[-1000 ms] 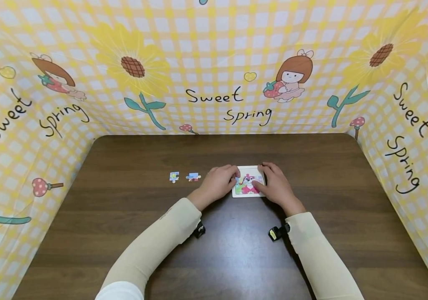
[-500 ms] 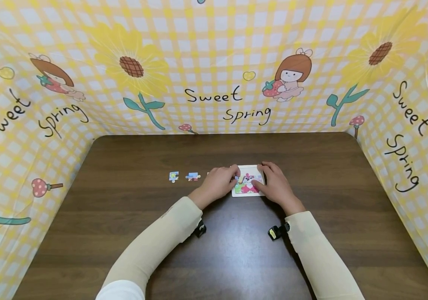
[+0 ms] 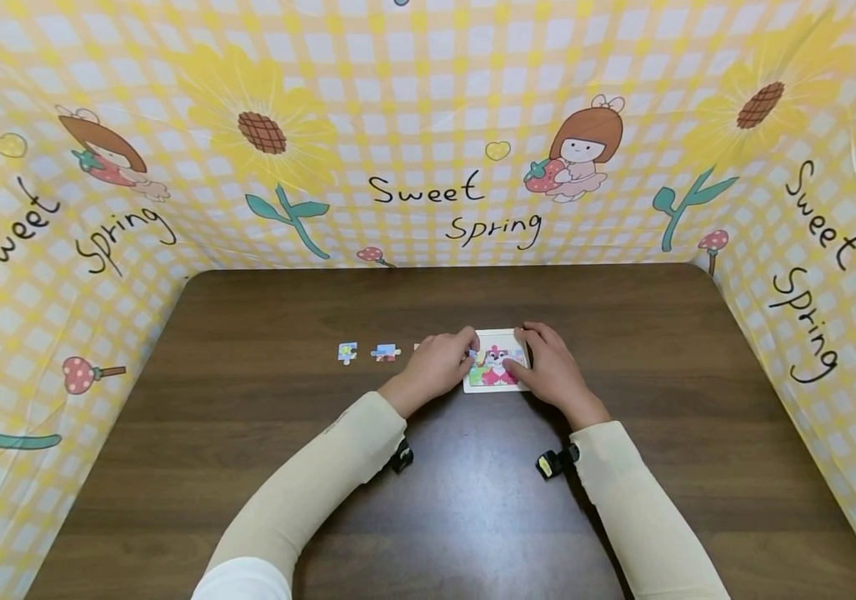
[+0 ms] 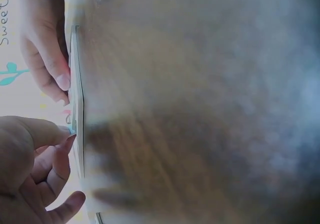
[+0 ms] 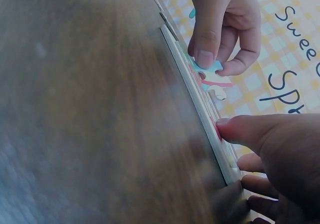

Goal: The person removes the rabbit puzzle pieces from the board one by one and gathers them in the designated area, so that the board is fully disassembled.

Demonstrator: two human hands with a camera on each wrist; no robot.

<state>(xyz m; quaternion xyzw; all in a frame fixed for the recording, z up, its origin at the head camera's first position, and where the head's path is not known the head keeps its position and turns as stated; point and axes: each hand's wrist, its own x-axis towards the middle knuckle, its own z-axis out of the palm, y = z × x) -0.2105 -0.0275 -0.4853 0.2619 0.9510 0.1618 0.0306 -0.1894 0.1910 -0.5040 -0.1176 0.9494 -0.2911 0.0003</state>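
My left hand (image 3: 438,364) pinches a jigsaw piece (image 5: 216,78) between thumb and fingers, over the left part of a white-framed puzzle tray (image 3: 498,389). Light blue and white with a red stripe, the piece stands tilted above the tray in the right wrist view. Inside the frame lies a partly assembled picture (image 3: 497,379) of a pink and white cartoon animal. My right hand (image 3: 555,375) holds the tray at its right side, thumb pressed on the picture and fingers along the edge. Both hands hide parts of the tray.
Two loose jigsaw pieces, one mostly blue (image 3: 386,353) and one with a yellow shape (image 3: 347,352), lie left of my left hand. A sliver of another shows beside that hand. Checked yellow cloth (image 3: 428,108) walls in the back and sides of the brown wooden table (image 3: 270,317).
Both hands keep nearly the same position at the tray, with the left still pinching the piece. The whole head view has shifted very slightly.
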